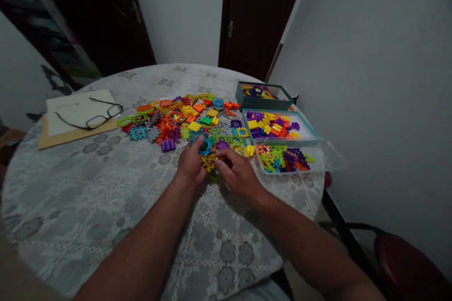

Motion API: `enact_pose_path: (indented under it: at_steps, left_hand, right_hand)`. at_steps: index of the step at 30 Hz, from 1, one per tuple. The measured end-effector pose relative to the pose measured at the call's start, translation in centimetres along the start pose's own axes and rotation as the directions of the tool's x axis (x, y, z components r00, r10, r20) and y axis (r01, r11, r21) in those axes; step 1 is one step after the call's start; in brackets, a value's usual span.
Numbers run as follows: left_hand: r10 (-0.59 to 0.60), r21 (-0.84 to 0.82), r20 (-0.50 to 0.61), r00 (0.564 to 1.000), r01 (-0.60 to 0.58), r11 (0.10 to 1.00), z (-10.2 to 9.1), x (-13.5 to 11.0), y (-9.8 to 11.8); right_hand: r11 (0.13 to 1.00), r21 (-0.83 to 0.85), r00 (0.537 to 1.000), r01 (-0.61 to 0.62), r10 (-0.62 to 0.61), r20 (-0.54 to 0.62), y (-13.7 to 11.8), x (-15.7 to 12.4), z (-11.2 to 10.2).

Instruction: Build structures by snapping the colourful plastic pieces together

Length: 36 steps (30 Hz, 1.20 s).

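Note:
A heap of coloured plastic building pieces (183,120) lies spread on a round table (88,188) with a patterned cloth. My left hand (190,162) has its fingers curled on a blue gear-shaped piece (205,146) at the heap's near edge. My right hand (238,174) pinches yellow and green pieces (211,165) just beside it. The two hands nearly touch, thumbs towards each other. What lies under the palms is hidden.
A teal box (263,95), a teal-rimmed tray (309,129) of short pieces and a clear tray (323,162) of mixed pieces stand at the right. Black glasses (90,115) lie on papers at the left. A dark chair (406,258) stands by the right wall.

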<state>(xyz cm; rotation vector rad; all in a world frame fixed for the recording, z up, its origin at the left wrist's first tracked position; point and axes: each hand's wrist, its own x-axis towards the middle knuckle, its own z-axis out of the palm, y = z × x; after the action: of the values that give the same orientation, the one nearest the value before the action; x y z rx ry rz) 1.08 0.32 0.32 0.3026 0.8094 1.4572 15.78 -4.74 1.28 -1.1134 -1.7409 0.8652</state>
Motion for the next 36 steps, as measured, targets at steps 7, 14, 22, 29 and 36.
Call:
enact_pose_path:
  at_steps: [7,14,22,29,36]
  left_hand:
    - [-0.038,0.068,0.020,0.999,0.037,0.997,-0.3,-0.5,0.8]
    - [-0.118,0.029,0.054,0.992,0.116,0.993,-0.1,-0.9,1.2]
    - [-0.171,0.000,0.045,0.984,0.171,0.985,-0.1,-0.8,1.3]
    - [-0.174,0.018,0.035,0.984,0.173,0.985,0.1,-1.0,1.2]
    - [-0.187,0.079,0.087,0.979,0.180,0.980,0.1,-1.2,0.7]
  right_hand:
    - [0.991,-0.110,0.989,-0.073,0.057,-0.137,0.5,0.2,-3.7]
    - [0.890,-0.439,0.860,-0.123,-0.126,-0.495,2.0,0.4,-10.4]
    - [0.704,-0.616,0.815,-0.355,-0.090,-0.572,5.3,0.0,-15.9]
    - [0.654,-0.724,0.771,-0.219,-0.338,-0.539,5.2,0.3,-14.5]
    - [0.731,-0.597,0.873,0.330,-0.477,-0.101,1.8,0.2,-5.5]
